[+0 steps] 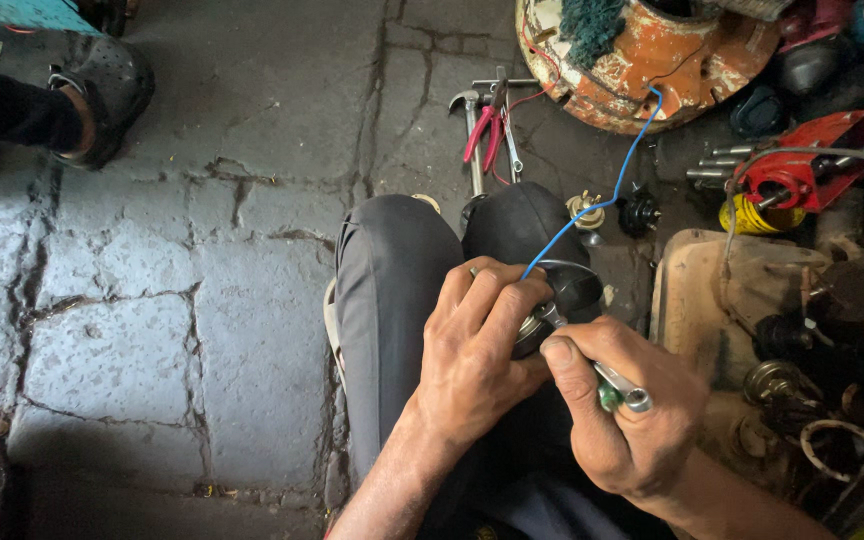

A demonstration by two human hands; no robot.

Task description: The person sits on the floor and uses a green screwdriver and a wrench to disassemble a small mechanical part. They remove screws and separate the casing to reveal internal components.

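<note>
My left hand (477, 345) is shut around a small round dark metal part (567, 290) held over my knees. A thin blue wire (612, 195) runs from that part up to a rusty orange round housing (672, 65) at the top. My right hand (622, 410) grips a slim metal tool with a green handle (612, 385), its tip set against the part beside my left fingers. Most of the part is hidden under my left hand.
Red-handled pliers (482, 130) and a hammer (470, 120) lie on the cracked stone floor above my knees. A red tool with a yellow coil (802, 170), a beige tray (692, 300) and several small metal fittings crowd the right. Another person's sandalled foot (92, 100) is at top left.
</note>
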